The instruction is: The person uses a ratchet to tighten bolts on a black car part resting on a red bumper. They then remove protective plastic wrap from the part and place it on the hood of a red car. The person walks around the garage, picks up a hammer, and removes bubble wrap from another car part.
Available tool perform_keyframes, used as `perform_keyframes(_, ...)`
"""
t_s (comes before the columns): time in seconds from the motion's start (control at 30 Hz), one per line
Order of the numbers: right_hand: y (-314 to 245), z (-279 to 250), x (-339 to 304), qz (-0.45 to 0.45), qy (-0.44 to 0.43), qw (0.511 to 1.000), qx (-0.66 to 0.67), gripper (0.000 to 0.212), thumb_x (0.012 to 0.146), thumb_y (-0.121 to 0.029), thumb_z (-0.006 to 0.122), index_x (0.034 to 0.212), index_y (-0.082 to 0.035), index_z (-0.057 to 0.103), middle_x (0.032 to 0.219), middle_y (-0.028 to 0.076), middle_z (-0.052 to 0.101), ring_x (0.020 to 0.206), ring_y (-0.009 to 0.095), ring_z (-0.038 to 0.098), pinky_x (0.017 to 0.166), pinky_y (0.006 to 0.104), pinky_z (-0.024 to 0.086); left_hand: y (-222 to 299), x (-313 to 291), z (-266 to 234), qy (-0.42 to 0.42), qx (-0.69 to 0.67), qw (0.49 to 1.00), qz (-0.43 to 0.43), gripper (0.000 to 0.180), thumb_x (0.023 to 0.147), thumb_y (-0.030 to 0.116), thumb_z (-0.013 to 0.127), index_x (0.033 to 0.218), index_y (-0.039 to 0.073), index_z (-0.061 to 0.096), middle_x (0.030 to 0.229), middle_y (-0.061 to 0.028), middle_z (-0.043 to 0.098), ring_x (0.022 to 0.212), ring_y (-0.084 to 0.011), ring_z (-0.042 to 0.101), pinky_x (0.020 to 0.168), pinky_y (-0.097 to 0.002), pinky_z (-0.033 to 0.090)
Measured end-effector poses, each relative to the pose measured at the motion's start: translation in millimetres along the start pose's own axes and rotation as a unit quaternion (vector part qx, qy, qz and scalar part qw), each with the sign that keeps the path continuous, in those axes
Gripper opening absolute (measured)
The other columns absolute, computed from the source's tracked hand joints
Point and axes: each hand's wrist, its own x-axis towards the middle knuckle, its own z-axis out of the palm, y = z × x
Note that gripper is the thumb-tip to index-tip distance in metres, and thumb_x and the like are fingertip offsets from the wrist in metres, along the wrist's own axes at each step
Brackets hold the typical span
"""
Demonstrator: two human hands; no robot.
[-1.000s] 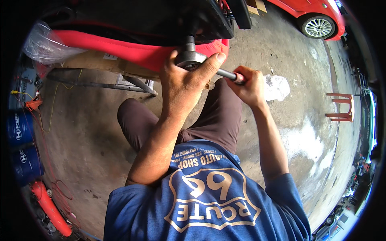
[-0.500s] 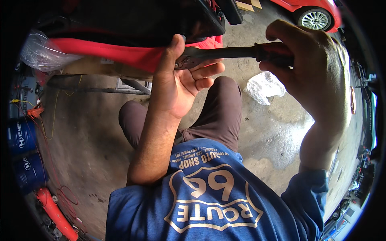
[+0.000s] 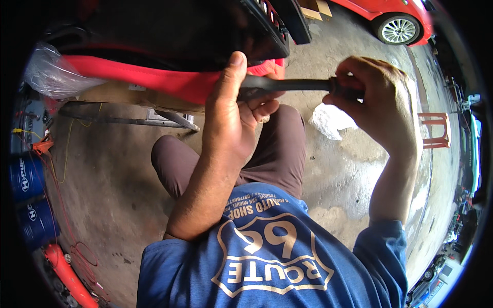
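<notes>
- One long, dark metal ratchet wrench (image 3: pixel 303 84) lies between the two hands, its long axis going almost straight from left to right.
- The right hand (image 3: pixel 380 100) is closed around the grip end; from there, the wrench extends toward the left.
- The left hand (image 3: pixel 226 120) is nearer to the head and clasps that end, thumb upward.
- Just beyond: one glossy black panel (image 3: pixel 169 33) above one red padded fabric edge (image 3: pixel 144 73). If the wrench touches them, I cannot tell.
- Farther, on the grey concrete floor (image 3: pixel 113 169): one white crumpled sheet (image 3: pixel 333 122), two blue cylindrical drums (image 3: pixel 25 177).
- Farthest: one red car (image 3: pixel 398 13), one wheel showing.
</notes>
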Motion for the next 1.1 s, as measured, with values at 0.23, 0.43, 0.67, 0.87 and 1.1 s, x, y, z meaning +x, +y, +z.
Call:
perform_keyframes(0.23,-6.4,3.9,10.4,0.077,-0.027,0.994,-0.067,0.028,0.070,-0.020,0.084,0.072,-0.005,0.061,0.064,0.009,0.058,0.061,0.026,0.059,0.058,0.0348,0.046,-9.8,7.3,-4.2,-0.127,-0.200,0.971,-0.002,0.038,0.099,0.043,0.057,0.103,0.008,0.068,0.101,-0.0101,0.072,0.102,-0.0236,0.069,0.075,-0.0288,0.058)
perform_keyframes(0.43,-2.0,18.9,0.7,0.064,0.014,0.996,-0.068,0.028,0.069,-0.018,0.083,0.065,-0.008,0.058,0.057,0.006,0.055,0.051,0.024,0.057,0.053,0.0342,0.045,-8.4,10.8,-11.5,-0.115,-0.078,0.990,0.020,0.037,0.099,0.036,0.056,0.105,0.003,0.068,0.100,-0.0138,0.073,0.099,-0.0259,0.071,0.060,-0.0243,0.053)
perform_keyframes(0.67,5.3,76.1,-17.5,0.107,0.070,0.991,0.038,0.025,0.067,-0.018,0.079,0.061,-0.009,0.056,0.057,0.006,0.054,0.052,0.025,0.057,0.050,0.0350,0.043,-2.5,8.3,-10.0,-0.006,0.079,0.997,0.017,0.032,0.097,0.034,0.059,0.088,0.004,0.066,0.084,-0.0133,0.073,0.081,-0.0259,0.074,0.044,-0.0209,0.042)
perform_keyframes(0.87,6.1,101.5,-23.0,0.099,0.134,0.983,0.081,0.026,0.067,-0.015,0.080,0.059,-0.011,0.055,0.054,0.005,0.052,0.048,0.023,0.054,0.047,0.0346,0.041,0.9,6.5,-6.8,0.021,0.075,0.997,0.029,0.022,0.094,0.023,0.067,0.087,0.002,0.066,0.086,-0.0146,0.074,0.049,-0.0064,0.056,0.040,-0.0182,0.035)
perform_keyframes(1.1,6.0,124.3,-25.2,0.091,0.187,0.973,0.099,0.027,0.066,-0.016,0.081,0.059,-0.011,0.055,0.053,0.005,0.051,0.048,0.024,0.053,0.046,0.0349,0.040,7.1,6.4,-9.9,0.009,0.147,0.989,0.013,0.021,0.094,0.023,0.067,0.086,0.004,0.069,0.082,-0.0087,0.074,0.045,0.0003,0.042,0.040,-0.0173,0.027)
